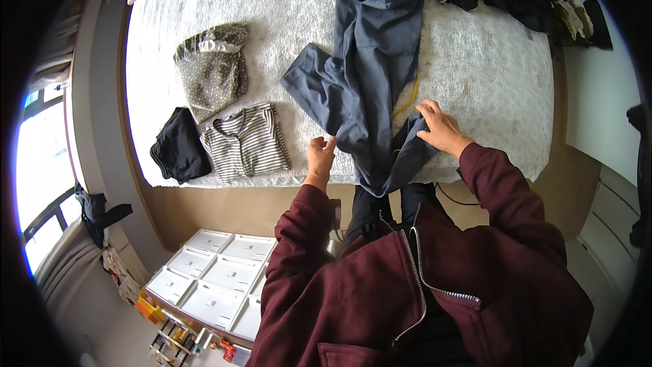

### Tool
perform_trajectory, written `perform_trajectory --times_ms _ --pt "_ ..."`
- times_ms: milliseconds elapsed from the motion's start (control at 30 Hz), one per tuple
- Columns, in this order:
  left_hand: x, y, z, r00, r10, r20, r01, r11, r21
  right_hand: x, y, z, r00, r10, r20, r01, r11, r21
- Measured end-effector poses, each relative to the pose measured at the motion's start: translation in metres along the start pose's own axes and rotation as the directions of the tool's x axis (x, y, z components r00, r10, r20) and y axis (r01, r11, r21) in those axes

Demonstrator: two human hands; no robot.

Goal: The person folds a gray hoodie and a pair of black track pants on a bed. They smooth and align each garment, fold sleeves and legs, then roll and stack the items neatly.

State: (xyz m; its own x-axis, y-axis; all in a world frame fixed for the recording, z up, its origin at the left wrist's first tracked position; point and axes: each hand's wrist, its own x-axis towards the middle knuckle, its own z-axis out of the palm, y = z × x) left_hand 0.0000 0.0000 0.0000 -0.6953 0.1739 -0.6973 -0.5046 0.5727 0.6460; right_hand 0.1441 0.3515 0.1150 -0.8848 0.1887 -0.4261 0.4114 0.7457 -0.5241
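On the bed [485,88], a creased grey garment [380,61] lies at 1 o'clock of my view; the left hand [320,160] is at its 7 o'clock edge, where I cannot tell whether the fingers pinch cloth, and the right hand [445,132] is at 4 o'clock, fingers spread apart. To straighten it well, I would open the bunched lower end and smooth creases outward, clear of the striped top [246,146] at 8 o'clock.

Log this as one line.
left hand: at grey garment, left edge | right hand: at its right edge | bed: striped top, folded black garment
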Motion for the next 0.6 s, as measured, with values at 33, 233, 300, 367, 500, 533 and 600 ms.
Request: perform_trajectory --times_ms 33,233,300,367,500,533,600 --pt "-0.012 0.011 0.003 0.998 -0.068 0.005 0.068 0.988 -0.135 -0.003 0.001 -0.002 0.999 0.014 0.051 -0.013 1.000 -0.014" --pt "-0.015 0.054 0.019 0.992 -0.124 0.016 0.115 0.851 -0.512 -0.009 -0.001 -0.010 0.953 -0.047 0.298 0.056 0.998 -0.024" --pt "-0.016 0.066 0.024 0.993 -0.120 0.001 0.101 0.829 -0.550 -0.025 -0.002 -0.013 0.948 -0.060 0.314 0.070 0.997 -0.021" --pt "-0.013 0.084 0.032 0.991 -0.133 -0.027 0.091 0.799 -0.594 -0.034 0.004 -0.025 0.909 -0.032 0.415 0.049 0.998 -0.029" --pt "-0.022 0.089 0.017 0.973 0.120 -0.198 -0.218 0.764 -0.608 -0.040 0.047 -0.073 0.934 0.016 0.356 -0.018 1.000 0.001" --pt "-0.030 0.082 0.002 0.964 0.033 -0.263 -0.196 0.756 -0.625 -0.040 0.060 -0.090 0.953 0.122 0.276 -0.139 0.989 0.046" --pt "-0.049 0.063 -0.028 0.892 0.087 -0.443 -0.308 0.835 -0.456 -0.037 0.077 -0.118 0.947 0.298 0.121 -0.282 0.950 -0.132"
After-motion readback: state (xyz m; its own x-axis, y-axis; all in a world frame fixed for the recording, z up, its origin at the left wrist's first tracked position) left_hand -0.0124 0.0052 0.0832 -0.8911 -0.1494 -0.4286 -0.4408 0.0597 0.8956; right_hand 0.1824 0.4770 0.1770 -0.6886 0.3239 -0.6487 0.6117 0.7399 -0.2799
